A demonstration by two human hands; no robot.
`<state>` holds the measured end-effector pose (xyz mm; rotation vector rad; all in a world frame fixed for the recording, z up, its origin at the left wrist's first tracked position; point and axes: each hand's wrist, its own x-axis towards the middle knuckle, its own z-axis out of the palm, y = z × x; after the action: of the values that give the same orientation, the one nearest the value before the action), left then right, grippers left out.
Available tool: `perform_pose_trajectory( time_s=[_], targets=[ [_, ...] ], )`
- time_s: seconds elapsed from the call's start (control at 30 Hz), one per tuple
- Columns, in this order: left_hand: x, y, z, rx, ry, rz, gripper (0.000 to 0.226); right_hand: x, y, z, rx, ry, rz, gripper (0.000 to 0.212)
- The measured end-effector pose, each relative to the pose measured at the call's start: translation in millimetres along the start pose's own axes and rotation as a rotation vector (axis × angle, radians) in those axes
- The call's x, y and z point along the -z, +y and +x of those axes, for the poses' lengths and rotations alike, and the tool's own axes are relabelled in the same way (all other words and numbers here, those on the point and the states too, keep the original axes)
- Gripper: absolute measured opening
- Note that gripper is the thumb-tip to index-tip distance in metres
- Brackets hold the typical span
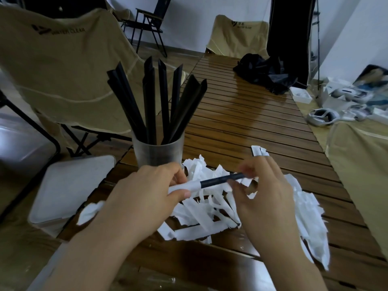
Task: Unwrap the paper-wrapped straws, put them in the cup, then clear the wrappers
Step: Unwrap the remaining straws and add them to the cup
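Observation:
A black straw (218,181) lies level between my two hands, its left half still in a white paper wrapper (184,186). My left hand (147,194) pinches the wrapped end between thumb and fingers. My right hand (264,185) pinches the bare black end. Behind my hands stands a frosted plastic cup (158,153) holding several black straws (151,101) fanned upward. A heap of torn white wrappers (210,211) covers the table under and to the right of my hands.
The slatted wooden table (241,114) runs away from me. A grey lidded bin (69,190) sits low at the left. Beige folding chairs (63,66) stand behind and beside the table; a black cloth (264,72) lies at the far end. White headsets (321,116) clutter the right.

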<state>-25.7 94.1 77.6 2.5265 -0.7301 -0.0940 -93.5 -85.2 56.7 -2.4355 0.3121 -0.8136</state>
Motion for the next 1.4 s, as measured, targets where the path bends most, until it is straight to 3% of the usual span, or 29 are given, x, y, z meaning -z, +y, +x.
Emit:
perform_pose_trajectory(
  time_s=[0.17,0.3,0.43,0.57,1.03,1.27,1.4],
  targets=[
    [2.7,12.4,0.3,-0.08,0.002,0.003,0.017,-6.8,-2.4,-0.8,0.299,-0.186,-0.123,0.012],
    [3.3,9.1,0.0,-0.082,0.008,0.017,0.023,-4.0,0.7,0.1,0.242,-0.192,0.035,0.009],
    [8.0,3.0,-1.1,-0.075,0.009,0.116,0.032,-1.5,0.8,1.5,0.203,-0.199,0.088,0.021],
    [10.3,8.0,-1.0,-0.112,0.039,0.123,0.026,-1.5,-2.0,1.8,0.167,-0.247,0.196,0.006],
    [7.3,18.6,0.2,-0.065,0.036,-0.161,0.012,-1.3,-11.7,-2.4,0.34,0.097,0.051,0.023],
    [4.1,19.1,-1.5,-0.031,0.079,-0.067,0.016,-8.7,-8.8,1.4,0.257,-0.117,0.199,0.011],
    [-2.2,25.6,-1.5,-0.097,0.156,-0.038,0.016,-7.8,-12.4,0.9,0.183,-0.049,0.208,0.018]
  ],
)
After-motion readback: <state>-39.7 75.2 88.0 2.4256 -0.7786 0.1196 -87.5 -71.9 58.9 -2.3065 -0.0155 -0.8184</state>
